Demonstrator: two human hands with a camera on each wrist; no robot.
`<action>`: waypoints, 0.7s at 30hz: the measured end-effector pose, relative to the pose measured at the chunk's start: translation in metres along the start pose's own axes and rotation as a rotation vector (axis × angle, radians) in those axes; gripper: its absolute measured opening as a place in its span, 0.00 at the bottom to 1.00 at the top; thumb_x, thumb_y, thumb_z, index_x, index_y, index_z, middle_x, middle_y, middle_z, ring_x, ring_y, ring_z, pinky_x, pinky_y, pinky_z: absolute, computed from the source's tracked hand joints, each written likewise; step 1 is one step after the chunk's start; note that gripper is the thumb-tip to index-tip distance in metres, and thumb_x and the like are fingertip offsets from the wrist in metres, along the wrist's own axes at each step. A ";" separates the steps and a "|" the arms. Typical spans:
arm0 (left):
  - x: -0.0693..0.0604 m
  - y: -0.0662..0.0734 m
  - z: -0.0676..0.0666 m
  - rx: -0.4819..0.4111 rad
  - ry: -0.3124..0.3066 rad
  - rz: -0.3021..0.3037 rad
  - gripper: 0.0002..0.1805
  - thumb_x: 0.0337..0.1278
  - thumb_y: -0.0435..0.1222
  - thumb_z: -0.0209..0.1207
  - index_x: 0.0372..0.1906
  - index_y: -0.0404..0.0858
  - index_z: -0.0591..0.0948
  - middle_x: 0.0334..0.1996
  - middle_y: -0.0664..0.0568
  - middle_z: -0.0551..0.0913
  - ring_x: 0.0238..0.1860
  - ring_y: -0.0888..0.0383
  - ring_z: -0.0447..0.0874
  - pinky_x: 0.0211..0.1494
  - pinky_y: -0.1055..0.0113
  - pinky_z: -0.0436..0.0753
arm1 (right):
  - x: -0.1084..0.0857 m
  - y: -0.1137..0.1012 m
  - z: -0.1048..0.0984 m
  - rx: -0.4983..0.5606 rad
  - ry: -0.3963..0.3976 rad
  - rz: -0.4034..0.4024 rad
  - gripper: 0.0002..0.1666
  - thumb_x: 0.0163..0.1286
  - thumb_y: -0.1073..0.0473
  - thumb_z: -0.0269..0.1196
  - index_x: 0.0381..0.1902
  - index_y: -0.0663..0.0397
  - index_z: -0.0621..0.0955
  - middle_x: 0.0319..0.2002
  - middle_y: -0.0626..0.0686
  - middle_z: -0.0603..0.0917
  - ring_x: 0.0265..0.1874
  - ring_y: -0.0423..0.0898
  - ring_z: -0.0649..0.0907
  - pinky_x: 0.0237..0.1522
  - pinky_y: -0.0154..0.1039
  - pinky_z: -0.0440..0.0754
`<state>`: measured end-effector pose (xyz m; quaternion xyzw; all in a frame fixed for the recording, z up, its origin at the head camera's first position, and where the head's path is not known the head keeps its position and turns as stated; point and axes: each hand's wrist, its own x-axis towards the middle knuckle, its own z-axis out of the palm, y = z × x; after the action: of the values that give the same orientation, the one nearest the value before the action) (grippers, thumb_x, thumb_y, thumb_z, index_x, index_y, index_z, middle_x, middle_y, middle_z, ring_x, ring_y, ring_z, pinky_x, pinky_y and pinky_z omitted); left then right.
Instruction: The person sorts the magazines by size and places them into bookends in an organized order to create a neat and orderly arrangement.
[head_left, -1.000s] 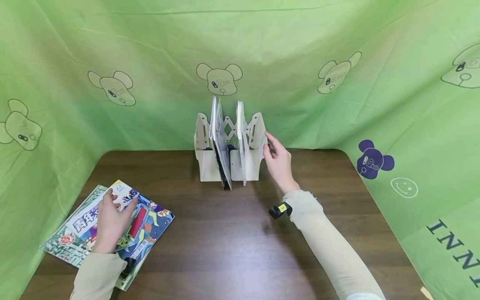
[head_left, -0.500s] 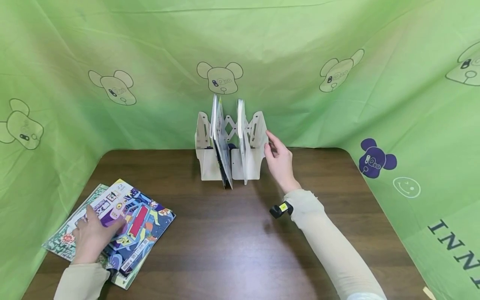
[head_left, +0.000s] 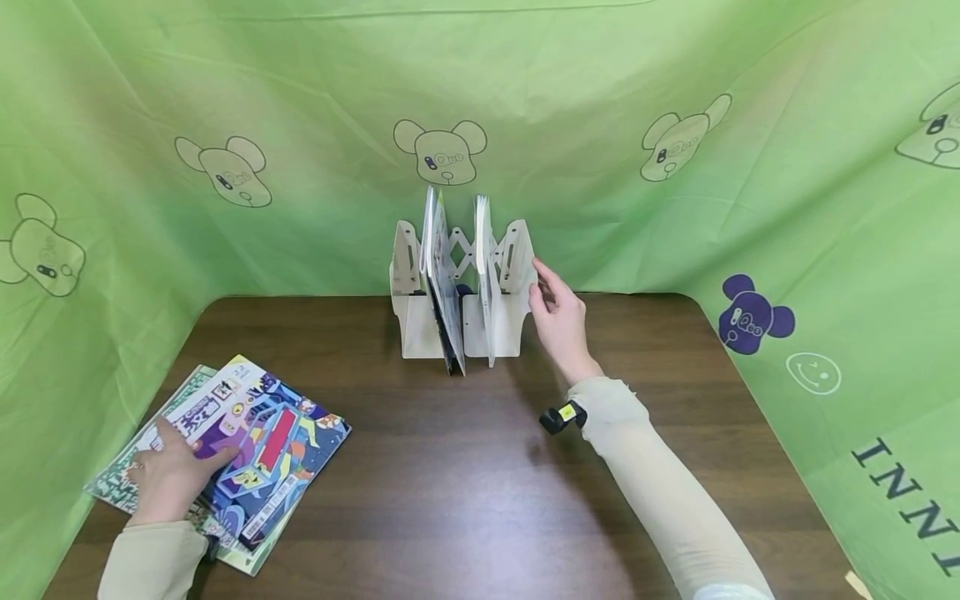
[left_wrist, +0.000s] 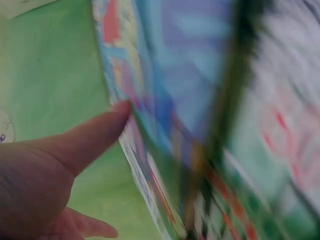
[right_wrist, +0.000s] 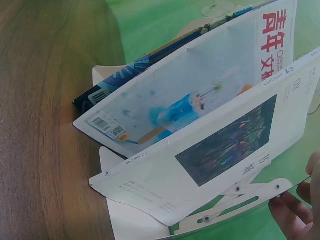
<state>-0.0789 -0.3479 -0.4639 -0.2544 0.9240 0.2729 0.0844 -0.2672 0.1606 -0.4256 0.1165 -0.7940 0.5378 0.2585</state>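
My left hand [head_left: 171, 477] lies on a loose stack of magazines at the front left, fingers and thumb spread over a colourful blue and purple cover [head_left: 258, 467]. In the left wrist view, the thumb of the left hand [left_wrist: 55, 170] touches a magazine edge; much there is blurred. A white expandable bookstand [head_left: 422, 329] stands at the back centre. Against its right end plate rest the fingertips of my right hand [head_left: 561, 329], loosely bent. Upright in the stand are a white book [right_wrist: 135, 185] with a dark picture and a magazine [right_wrist: 145, 112] with red lettering.
The brown wooden table [head_left: 450, 467] is enclosed by a green cloth [head_left: 555, 67] printed with bear heads. A greenish magazine [head_left: 112, 487] lies partly under the colourful one. A small pale object [head_left: 857, 583] shows at the lower right edge.
My left hand has slid down and leftward over the stack, uncovering more of the colourful cover. The right hand keeps its place beside the bookstand.
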 end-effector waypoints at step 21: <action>0.010 -0.018 -0.013 -0.302 -0.094 -0.028 0.79 0.61 0.43 0.72 0.70 0.42 0.06 0.71 0.10 0.46 0.66 0.18 0.62 0.69 0.33 0.69 | -0.006 -0.048 -0.003 -0.012 -0.014 0.004 0.23 0.76 0.74 0.57 0.67 0.70 0.77 0.61 0.71 0.82 0.54 0.67 0.85 0.50 0.30 0.84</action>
<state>-0.0781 -0.3723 -0.4637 -0.2639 0.8639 0.4191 0.0923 -0.2388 0.1440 -0.3893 0.1171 -0.7992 0.5327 0.2524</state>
